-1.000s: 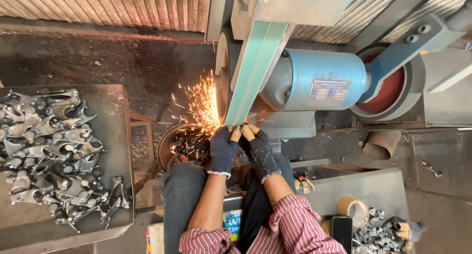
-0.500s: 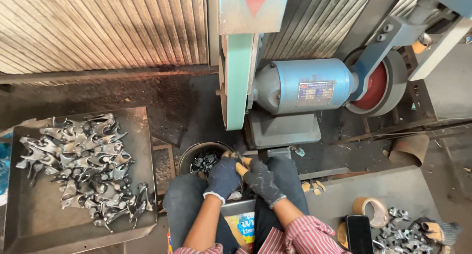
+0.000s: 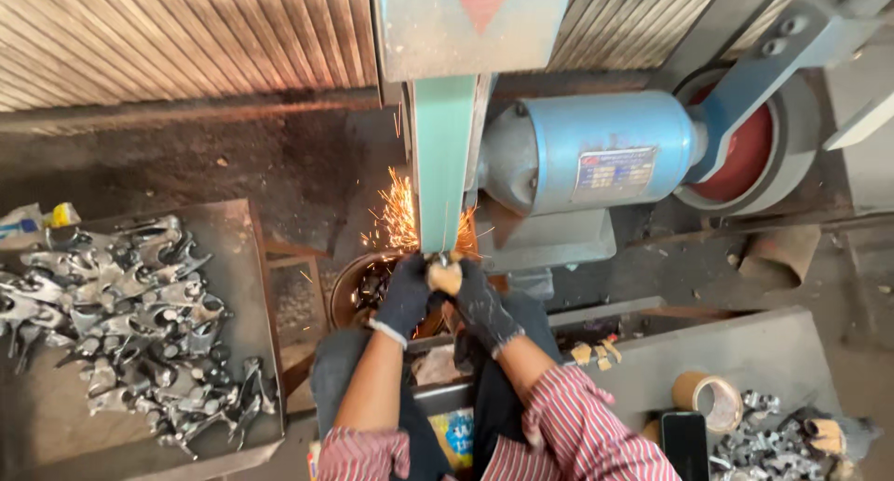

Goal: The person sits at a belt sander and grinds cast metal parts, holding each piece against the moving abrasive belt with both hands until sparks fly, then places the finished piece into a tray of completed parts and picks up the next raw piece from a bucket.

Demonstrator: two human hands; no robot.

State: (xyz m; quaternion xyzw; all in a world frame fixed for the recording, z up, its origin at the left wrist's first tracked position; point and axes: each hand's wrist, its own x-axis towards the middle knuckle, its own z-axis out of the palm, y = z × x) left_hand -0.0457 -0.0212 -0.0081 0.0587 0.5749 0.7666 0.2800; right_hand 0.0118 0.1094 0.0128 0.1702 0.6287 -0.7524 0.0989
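Both hands wear dark gloves and meet at the lower end of a green sanding belt (image 3: 444,155). My left hand (image 3: 406,295) and my right hand (image 3: 475,299) together press a small metal part (image 3: 443,260) against the belt; the part is mostly hidden by the fingers. Orange sparks (image 3: 396,222) spray to the left of the belt. A blue motor (image 3: 596,155) drives the belt, with a red wheel (image 3: 745,155) at its right end.
A round dark bucket (image 3: 354,290) with metal pieces stands under the belt. On the left a flat tray (image 3: 251,332) holds a heap of several grey metal parts (image 3: 130,313). At the lower right lie a tape roll (image 3: 708,399), a black phone (image 3: 684,444) and more metal parts (image 3: 764,439).
Both hands have risen from above the bucket up to the belt's lower end. Sparks, absent half a second ago, fly again. The view has shifted a little.
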